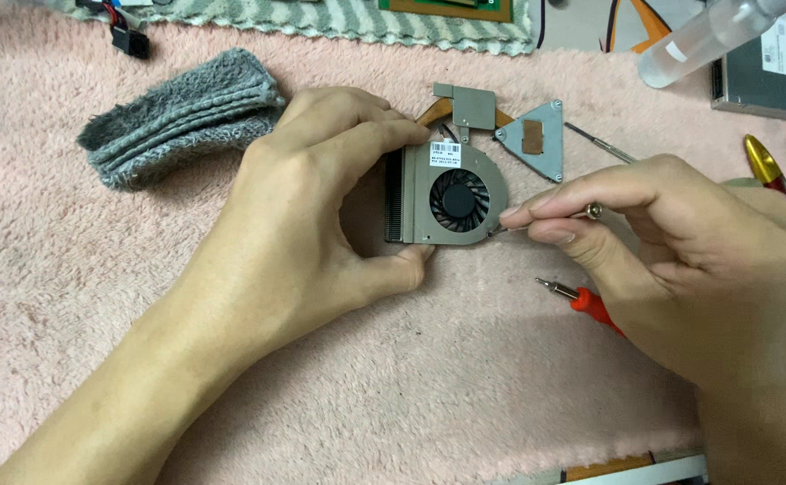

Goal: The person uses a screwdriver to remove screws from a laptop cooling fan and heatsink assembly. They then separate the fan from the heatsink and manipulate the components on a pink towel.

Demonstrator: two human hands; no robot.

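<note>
A grey metal laptop cooling fan (454,196) with a black rotor and copper heat pipes lies on a pink fluffy cloth (79,296). My left hand (321,189) grips its left side, with the thumb at the bottom edge and the fingers over the top. My right hand (671,242) pinches a thin metal screwdriver (545,222), its tip touching the fan's right edge. A triangular metal plate (536,142) with a copper patch joins the heat pipes behind the fan.
A folded grey towel (182,115) lies at the upper left. A red-handled screwdriver (581,301) lies under my right hand, and a red and gold tool (783,202) sits at the right. A clear bottle (707,36) and a grey box (774,67) stand at the top right.
</note>
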